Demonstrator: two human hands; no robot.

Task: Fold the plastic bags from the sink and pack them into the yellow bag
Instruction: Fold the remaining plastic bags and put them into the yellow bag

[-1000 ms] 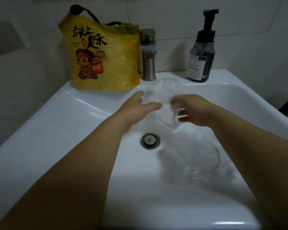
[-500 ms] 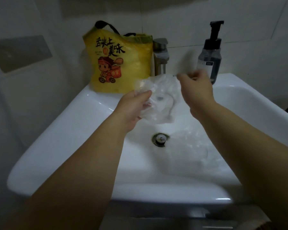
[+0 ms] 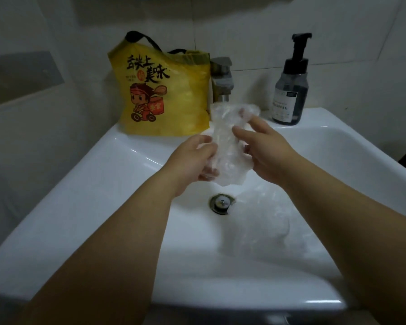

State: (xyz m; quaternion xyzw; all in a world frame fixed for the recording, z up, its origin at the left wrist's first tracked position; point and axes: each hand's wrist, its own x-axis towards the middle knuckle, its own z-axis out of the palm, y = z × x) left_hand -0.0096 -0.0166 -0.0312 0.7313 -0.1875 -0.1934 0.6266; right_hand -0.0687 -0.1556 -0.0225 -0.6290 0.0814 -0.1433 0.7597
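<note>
Holding a clear plastic bag [image 3: 227, 141] above the sink [image 3: 127, 184], the left grip [image 3: 192, 158] clasps its near lower part while the right grip [image 3: 267, 146] pinches its right side. More crumpled plastic bags [image 3: 263, 224] lie in the basin, right of the drain [image 3: 222, 204]. The yellow bag [image 3: 171, 97] stands upright on the far-left rim, beside the faucet [image 3: 222, 76].

The faucet [image 3: 221, 73] base is hidden by the held plastic bag [image 3: 225, 146]; the pump bottle [image 3: 291, 90] label is too small to be read; the near-right loose bags [image 3: 267, 226] are blurred together.
</note>
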